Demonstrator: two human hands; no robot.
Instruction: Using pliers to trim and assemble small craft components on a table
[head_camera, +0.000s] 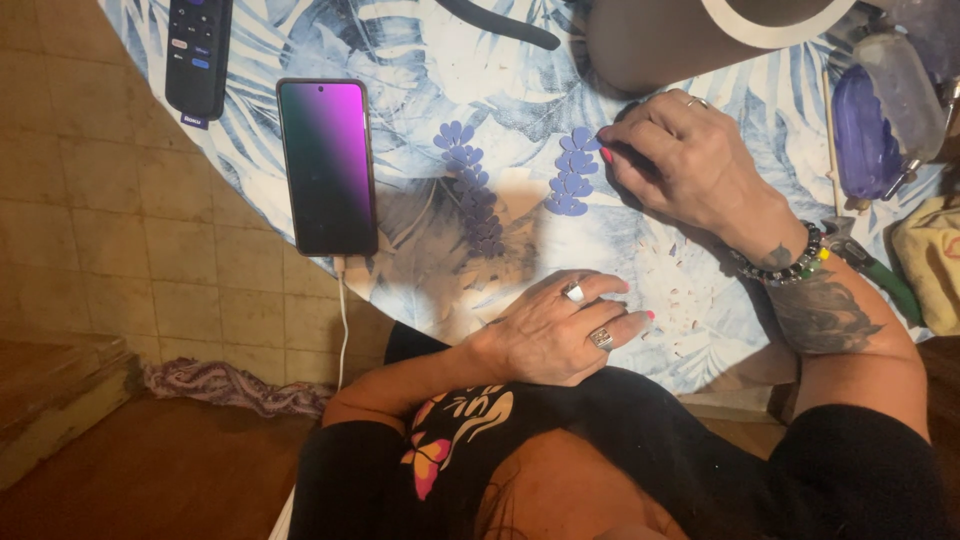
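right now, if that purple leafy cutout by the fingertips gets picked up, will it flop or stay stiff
The purple leafy cutout looks thin and flat, so it is probably light and likely to bend. Its narrow lobes could tear. Lying flush on the tablecloth, it may slide under the right hand.

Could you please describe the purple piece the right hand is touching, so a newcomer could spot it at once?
Start at the smartphone lying on the leaf-patterned tablecloth. Two purple petal-shaped strips lie beside it; the wanted strip is the shorter, farther one, touched by the right hand.
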